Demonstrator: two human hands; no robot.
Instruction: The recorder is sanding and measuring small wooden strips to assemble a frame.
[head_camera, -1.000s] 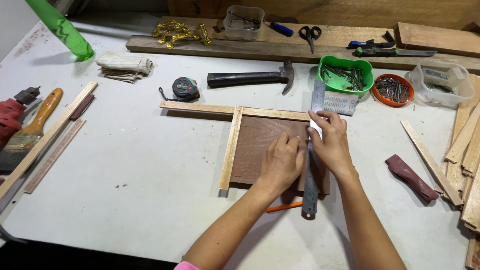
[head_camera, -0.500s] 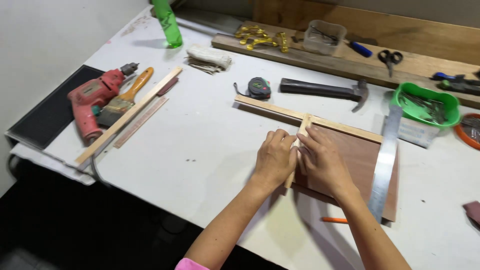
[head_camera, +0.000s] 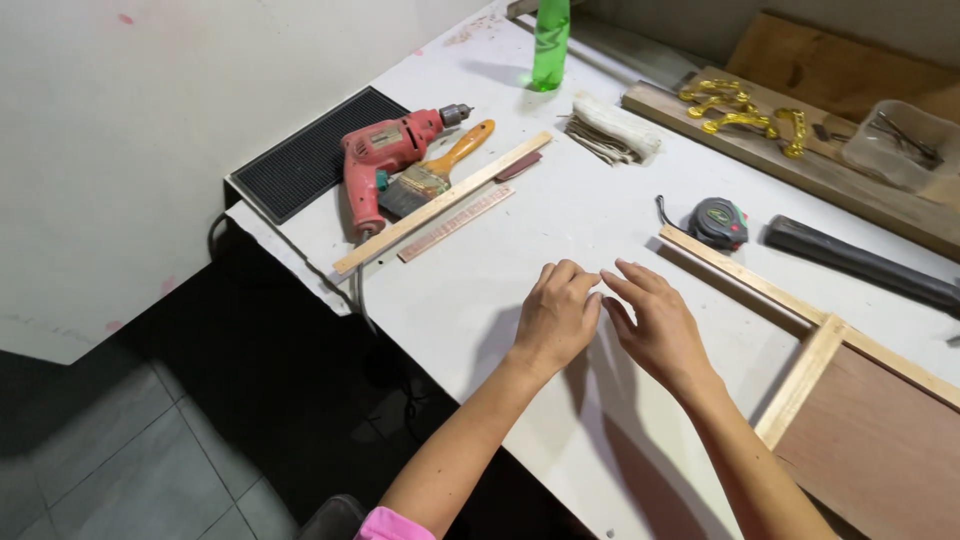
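Head view is showing the left hand (head_camera: 556, 318) and right hand (head_camera: 657, 328) hovering empty, fingers loosely spread, over the white surface (head_camera: 480, 290). Just right of them, the pale wooden frame strips (head_camera: 800, 385) are lying along two edges of the brown plywood panel (head_camera: 880, 440); the other edges are showing no strips yet.

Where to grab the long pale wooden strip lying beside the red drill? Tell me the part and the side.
Take the long wooden strip near its middle, coming from the side facing the hands. It lies flat and slanted on the white table; the paintbrush and red drill crowd its far edge, while the near edge has only a thin reddish slat alongside.
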